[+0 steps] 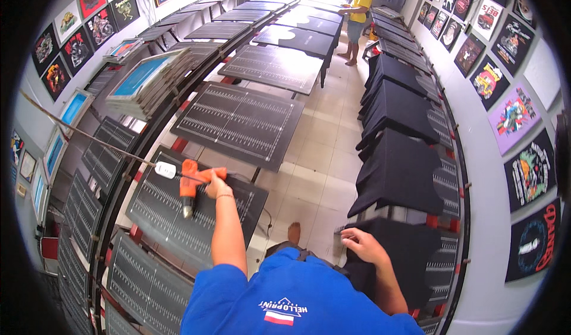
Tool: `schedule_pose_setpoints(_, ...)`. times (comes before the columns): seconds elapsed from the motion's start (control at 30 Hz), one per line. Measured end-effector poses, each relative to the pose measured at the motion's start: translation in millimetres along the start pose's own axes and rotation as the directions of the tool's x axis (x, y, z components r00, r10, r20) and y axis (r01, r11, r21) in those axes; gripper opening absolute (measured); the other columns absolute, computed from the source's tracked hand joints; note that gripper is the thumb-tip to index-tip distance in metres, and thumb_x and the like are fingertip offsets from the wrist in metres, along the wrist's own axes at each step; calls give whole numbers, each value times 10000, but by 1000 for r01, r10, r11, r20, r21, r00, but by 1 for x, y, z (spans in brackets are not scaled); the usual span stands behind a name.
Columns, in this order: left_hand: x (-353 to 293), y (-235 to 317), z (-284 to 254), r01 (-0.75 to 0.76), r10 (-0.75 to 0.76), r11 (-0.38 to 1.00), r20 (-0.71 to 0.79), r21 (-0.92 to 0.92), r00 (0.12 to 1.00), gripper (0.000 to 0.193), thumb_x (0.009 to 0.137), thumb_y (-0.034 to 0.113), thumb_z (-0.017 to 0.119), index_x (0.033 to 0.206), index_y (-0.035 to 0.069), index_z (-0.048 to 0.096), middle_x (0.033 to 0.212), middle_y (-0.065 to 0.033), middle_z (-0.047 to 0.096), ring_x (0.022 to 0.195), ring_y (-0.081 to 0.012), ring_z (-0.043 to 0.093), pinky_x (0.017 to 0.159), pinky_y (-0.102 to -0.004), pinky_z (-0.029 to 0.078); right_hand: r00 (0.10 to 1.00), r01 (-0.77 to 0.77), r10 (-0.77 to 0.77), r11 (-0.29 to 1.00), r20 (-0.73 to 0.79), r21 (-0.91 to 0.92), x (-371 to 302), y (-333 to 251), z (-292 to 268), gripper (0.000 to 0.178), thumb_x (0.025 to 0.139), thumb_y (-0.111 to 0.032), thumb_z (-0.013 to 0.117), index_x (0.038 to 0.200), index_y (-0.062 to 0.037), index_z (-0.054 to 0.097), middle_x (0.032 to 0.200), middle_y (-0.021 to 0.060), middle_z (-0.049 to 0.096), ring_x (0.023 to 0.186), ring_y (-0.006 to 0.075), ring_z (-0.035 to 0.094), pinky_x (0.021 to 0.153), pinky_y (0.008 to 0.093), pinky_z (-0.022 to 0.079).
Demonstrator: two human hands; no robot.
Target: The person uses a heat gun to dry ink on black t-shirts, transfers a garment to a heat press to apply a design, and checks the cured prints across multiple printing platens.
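Observation:
My left hand is wrapped around the handle of an orange heat gun. Its dark nozzle points down over a black printing board marked with white ruler lines. A white plug or connector on the cord lies beside the tool's back end. On my other side, my right hand is over a black T-shirt spread on a board. Its fingers are loosely bent and apart, with nothing visible in them; whether they touch the cloth I cannot tell.
Ruled boards run away in a long row on my left. More black shirts cover boards on the right. A tiled aisle lies between. Stacked screen frames stand left, a cord stretches across, and a person in yellow stands far off.

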State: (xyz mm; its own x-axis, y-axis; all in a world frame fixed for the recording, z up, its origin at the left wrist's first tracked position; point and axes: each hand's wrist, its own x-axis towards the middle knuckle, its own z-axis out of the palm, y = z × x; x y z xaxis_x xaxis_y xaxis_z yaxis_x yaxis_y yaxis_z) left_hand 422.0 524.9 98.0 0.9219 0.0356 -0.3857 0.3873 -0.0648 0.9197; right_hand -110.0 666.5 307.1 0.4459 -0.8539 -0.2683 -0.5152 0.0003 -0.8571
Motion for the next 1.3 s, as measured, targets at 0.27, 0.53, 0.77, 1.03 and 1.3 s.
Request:
schedule_pose_setpoints(0.27, -11, 11, 50, 251, -245, 967, -117, 35, 962, 483, 853, 473, 612, 872, -7, 568, 757, -120, 586, 683, -229, 586, 663, -392, 507, 953, -131, 75, 976, 294, 174, 185, 28, -97, 405, 951, -248, 609, 1250, 20, 565, 1197, 193, 637, 1123, 255, 615, 963, 357, 482)
schedule_pose_setpoints(0.53, -177, 44, 73, 199, -122, 957, 327, -213, 937, 231, 895, 365, 613, 804, 185, 501, 648, 57, 446, 531, -94, 443, 499, -249, 371, 854, 109, -176, 981, 489, 163, 411, 38, -230, 429, 987, -341, 532, 1224, 12, 589, 1182, 155, 649, 1129, 248, 603, 969, 358, 462)
schedule_pose_setpoints(0.77, -409, 118, 256, 181, -141, 984, 587, -10, 797, 283, 919, 372, 577, 869, 97, 532, 690, -10, 535, 592, -116, 520, 530, -261, 426, 507, 272, -428, 903, 749, 332, 570, -33, -304, 612, 982, -505, 487, 1332, -4, 520, 1311, 189, 562, 1252, 274, 505, 1047, 382, 397)
schedule_pose_setpoints(1.03, -500, 193, 516, -425, 126, 888, 794, 178, 595, 479, 1040, 425, 355, 1169, 4, 544, 923, -49, 595, 820, -121, 567, 694, -252, 463, 644, -388, -492, 449, 585, 805, 702, -112, -391, 314, 957, -283, 595, 1136, -46, 494, 1153, 87, 564, 1129, 175, 538, 959, 355, 446)
schedule_pose_setpoints(1.3, -485, 191, 729, -195, 73, 981, 940, -8, 332, 445, 1042, 436, 331, 1078, 22, 489, 924, -108, 584, 771, -147, 576, 646, -313, 564, 935, -184, -127, 623, 331, 760, 907, -52, -546, 327, 861, -98, 658, 1146, -69, 500, 1016, 56, 596, 804, 151, 609, 711, 316, 524)
